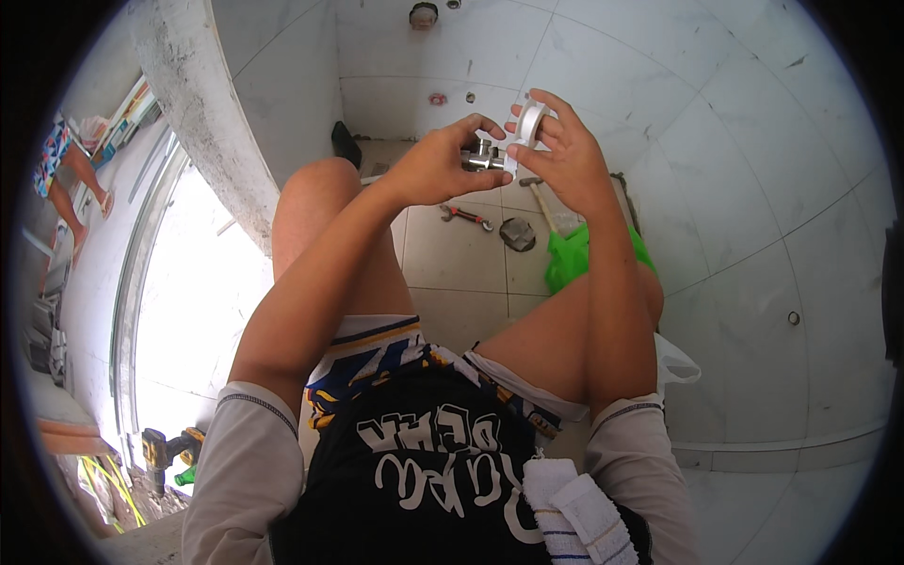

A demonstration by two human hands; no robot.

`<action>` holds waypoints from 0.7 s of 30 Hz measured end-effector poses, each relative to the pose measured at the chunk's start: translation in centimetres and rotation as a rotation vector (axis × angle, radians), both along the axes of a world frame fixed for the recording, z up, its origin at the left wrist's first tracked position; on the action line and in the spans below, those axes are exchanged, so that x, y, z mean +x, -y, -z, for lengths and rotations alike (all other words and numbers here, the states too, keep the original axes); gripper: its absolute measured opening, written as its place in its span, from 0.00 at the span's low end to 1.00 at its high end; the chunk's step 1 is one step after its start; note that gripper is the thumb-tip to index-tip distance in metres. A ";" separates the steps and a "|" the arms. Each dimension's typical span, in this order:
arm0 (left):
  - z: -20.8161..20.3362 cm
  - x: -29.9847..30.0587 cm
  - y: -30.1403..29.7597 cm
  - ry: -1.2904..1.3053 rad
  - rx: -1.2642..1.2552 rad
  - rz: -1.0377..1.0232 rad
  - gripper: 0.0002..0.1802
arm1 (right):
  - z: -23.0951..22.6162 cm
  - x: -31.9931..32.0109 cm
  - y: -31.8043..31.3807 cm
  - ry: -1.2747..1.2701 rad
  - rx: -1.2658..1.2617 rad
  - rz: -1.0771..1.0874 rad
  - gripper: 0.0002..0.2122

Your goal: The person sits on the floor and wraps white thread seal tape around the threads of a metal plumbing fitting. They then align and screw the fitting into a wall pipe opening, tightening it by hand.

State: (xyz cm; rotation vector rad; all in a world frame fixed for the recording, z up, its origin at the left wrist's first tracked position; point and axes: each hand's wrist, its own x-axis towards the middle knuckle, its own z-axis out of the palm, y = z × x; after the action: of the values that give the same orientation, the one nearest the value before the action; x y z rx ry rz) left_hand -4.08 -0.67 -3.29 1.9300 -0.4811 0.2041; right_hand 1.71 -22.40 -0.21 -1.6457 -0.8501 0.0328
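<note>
In front of me, above the tiled floor, my left hand (431,168) grips a shiny chrome valve fitting (484,160) between thumb and fingers. My right hand (569,158) holds a white spool of thread seal tape (532,122), its fingers around the rim. A strip of white tape (511,158) lies at the valve's right end, between the two hands. My right thumb is close to that end. Below the hands, an adjustable wrench (466,217) with a red-and-black handle lies on the floor.
Beside the wrench is a grey patch (517,234) in the floor. A wooden-handled tool (543,207) and green plastic bag (569,260) lie near my right leg. Tiled wall (753,188) rises right. At left are a power drill (160,454) and another person's legs (71,193).
</note>
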 end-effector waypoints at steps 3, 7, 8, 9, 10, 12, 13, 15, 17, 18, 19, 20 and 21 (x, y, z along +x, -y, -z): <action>0.0 0.0 -0.1 0.022 -0.019 0.040 0.29 | 0.2 0.4 0.1 0.004 -0.026 0.038 0.37; 0.1 0.5 -0.1 0.075 -0.088 0.064 0.25 | 0.1 0.4 0.1 -0.053 -0.052 0.095 0.36; 0.1 0.7 0.0 0.095 -0.145 0.086 0.23 | 0.0 0.2 0.1 -0.083 -0.048 0.094 0.35; 0.1 0.8 0.0 0.069 -0.185 0.082 0.22 | -0.1 0.0 0.1 -0.115 -0.062 0.072 0.34; 0.1 0.8 -0.1 0.071 -0.243 0.114 0.20 | -0.2 -0.2 0.1 -0.145 -0.077 0.050 0.32; -0.1 0.8 -0.3 -0.009 -0.334 0.135 0.17 | -0.6 -0.7 -0.1 -0.182 -0.109 0.022 0.29; -0.2 0.7 -0.5 -0.053 -0.320 0.104 0.17 | -0.7 -0.9 -0.2 -0.188 -0.124 0.018 0.28; -0.5 0.7 -0.7 -0.130 -0.300 0.057 0.15 | -0.8 -1.3 -0.4 -0.187 -0.144 0.005 0.26; -0.7 0.7 -0.8 -0.137 -0.373 0.120 0.15 | -0.8 -1.5 -0.6 -0.162 -0.148 -0.029 0.25; -0.7 0.8 -0.8 -0.144 -0.409 0.148 0.15 | -0.8 -1.5 -0.7 -0.164 -0.149 -0.019 0.25; -0.7 0.9 -0.8 -0.144 -0.418 0.145 0.15 | -0.6 -1.5 -0.8 -0.156 -0.144 -0.022 0.25; -0.7 1.0 -0.7 -0.143 -0.428 0.142 0.16 | -0.5 -1.5 -1.0 -0.149 -0.138 -0.025 0.24; -0.6 1.0 -0.8 -0.143 -0.437 0.139 0.16 | -0.3 -1.4 -1.1 -0.134 -0.130 -0.029 0.24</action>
State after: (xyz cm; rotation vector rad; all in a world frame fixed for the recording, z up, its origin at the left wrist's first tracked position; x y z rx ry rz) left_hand -3.04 0.09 -2.69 1.4668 -0.4325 0.0720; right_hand 0.29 -21.29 0.11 -1.7320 -0.7826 0.2208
